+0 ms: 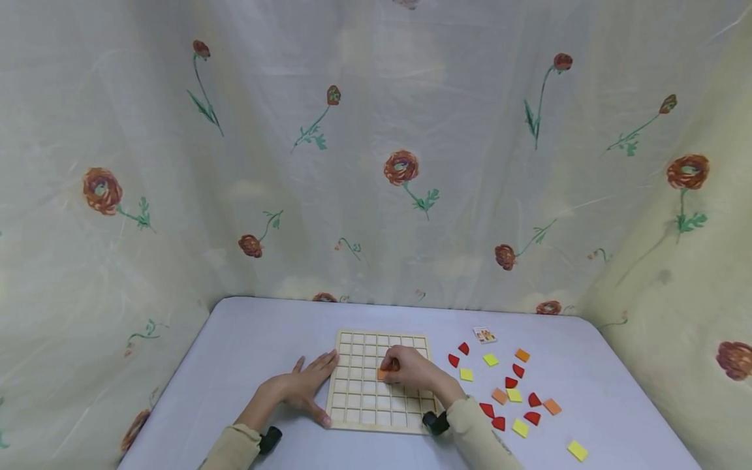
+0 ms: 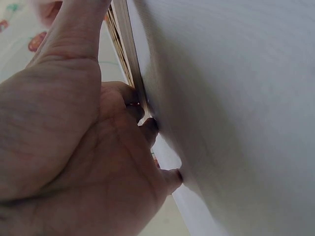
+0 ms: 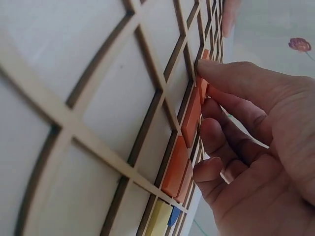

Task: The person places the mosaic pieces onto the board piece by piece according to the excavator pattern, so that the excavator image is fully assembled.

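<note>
A wooden grid board [image 1: 358, 418] with square cells lies on the table. My left hand [image 1: 304, 386] rests along its left edge, fingers spread and thumb near the lower left corner. In the left wrist view the fingertips [image 2: 172, 179] are down by the board's side. Over the middle of the grid, my right hand [image 1: 412, 367] pinches an orange square tile [image 3: 204, 81] between thumb and forefinger, close against the cells. Another orange tile [image 3: 192, 115] sits beside it, with more orange tiles, a yellow tile [image 3: 160, 219] and a blue piece [image 3: 173, 215] in cells nearer the wrist.
Right of the board lie several loose pieces: red quarter-round pieces [image 1: 533, 418], yellow squares [image 1: 578, 450] and orange squares [image 1: 552, 407]. A small picture card [image 1: 485, 335] lies behind them. A flowered curtain [image 1: 458, 215] hangs behind the white table [image 1: 270, 326].
</note>
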`<state>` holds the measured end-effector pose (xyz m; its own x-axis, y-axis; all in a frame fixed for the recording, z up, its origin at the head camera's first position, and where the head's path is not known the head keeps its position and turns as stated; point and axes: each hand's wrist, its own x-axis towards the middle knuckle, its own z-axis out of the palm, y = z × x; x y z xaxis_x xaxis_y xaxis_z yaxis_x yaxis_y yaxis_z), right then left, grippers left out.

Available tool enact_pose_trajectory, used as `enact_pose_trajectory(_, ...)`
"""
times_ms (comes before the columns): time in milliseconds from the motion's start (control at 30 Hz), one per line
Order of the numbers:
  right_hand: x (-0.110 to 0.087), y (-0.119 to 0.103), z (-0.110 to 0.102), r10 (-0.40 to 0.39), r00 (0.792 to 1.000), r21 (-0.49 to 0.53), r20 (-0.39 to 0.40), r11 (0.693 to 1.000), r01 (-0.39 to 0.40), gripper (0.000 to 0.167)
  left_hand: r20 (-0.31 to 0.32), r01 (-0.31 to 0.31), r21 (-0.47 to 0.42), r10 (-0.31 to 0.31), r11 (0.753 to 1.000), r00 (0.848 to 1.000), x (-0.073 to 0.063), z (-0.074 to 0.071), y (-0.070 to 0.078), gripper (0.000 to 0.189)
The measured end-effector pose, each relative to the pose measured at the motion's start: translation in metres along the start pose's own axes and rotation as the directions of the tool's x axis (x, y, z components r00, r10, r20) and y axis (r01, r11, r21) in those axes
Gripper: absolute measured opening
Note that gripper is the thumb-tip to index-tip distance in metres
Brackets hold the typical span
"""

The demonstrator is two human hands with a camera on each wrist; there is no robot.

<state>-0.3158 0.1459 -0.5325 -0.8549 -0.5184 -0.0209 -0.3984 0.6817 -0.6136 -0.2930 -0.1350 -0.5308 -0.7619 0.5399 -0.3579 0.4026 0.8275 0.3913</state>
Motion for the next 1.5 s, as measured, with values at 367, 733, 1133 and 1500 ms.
enact_pose_trajectory(367, -0.027, 0.007, -0.016, 0.005, 0.998, 0.119, -0.070, 0.993, 0.003, 0.025, 0.009, 0.007, -0.001, -0.007, 1.000, 1.000, 0.004, 0.003, -0.002, 0.130)
enact_pose_trajectory(733, -0.100, 0.036, -0.056, 0.353, 0.930, 0.142, -0.103, 0.931, -0.337, 0.026, 0.008, 0.027, -0.005, -0.027, 1.000, 1.000, 0.003, 0.003, 0.000, 0.130)
enact_pose_trajectory(1133, -0.156, 0.095, -0.068, 0.506, 0.831, 0.100, -0.232, 0.862, -0.497, 0.032, 0.001, 0.041, 0.003, -0.041, 0.999, 0.999, 0.003, 0.001, -0.002, 0.130)
enact_pose_trajectory(1500, -0.157, 0.108, -0.069, 0.533, 0.816, 0.046, -0.226, 0.842, -0.537, 0.036, 0.004, 0.024, 0.005, -0.024, 1.000, 1.000, 0.005, 0.001, -0.002, 0.131)
